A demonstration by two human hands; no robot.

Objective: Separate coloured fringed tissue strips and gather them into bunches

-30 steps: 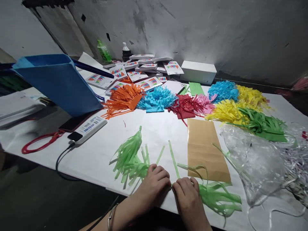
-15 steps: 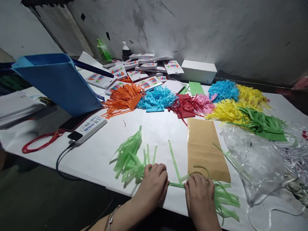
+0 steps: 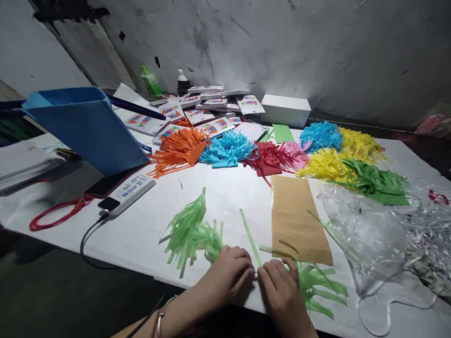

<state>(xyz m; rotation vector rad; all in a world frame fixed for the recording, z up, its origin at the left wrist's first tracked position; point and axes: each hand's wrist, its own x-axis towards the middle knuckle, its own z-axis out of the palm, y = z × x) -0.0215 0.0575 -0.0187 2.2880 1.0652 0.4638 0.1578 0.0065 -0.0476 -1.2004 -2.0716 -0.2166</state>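
My left hand [image 3: 230,272] and my right hand [image 3: 282,284] are nearly touching at the front of the white table, both with fingers closed on light green fringed paper. The fringe shows left of my left hand [image 3: 210,238] and right of my right hand [image 3: 322,286]; its middle is hidden under my fingers. A loose green strip [image 3: 250,234] points away from between my hands. Farther left lies a light green tassel [image 3: 188,220]. Behind my right hand is a brown paper sheet [image 3: 298,216].
Orange [image 3: 183,148], blue, red, pink, yellow and dark green fringe bundles form a row behind. Packets [image 3: 211,103] and a white box [image 3: 285,110] stand near the wall. At left are a blue bag [image 3: 88,131] and a power bank [image 3: 128,192]; at right, clear plastic [image 3: 366,230].
My hands have come closer together, and the green strip that stretched between them is now hidden by my fingers. The view has shifted slightly.
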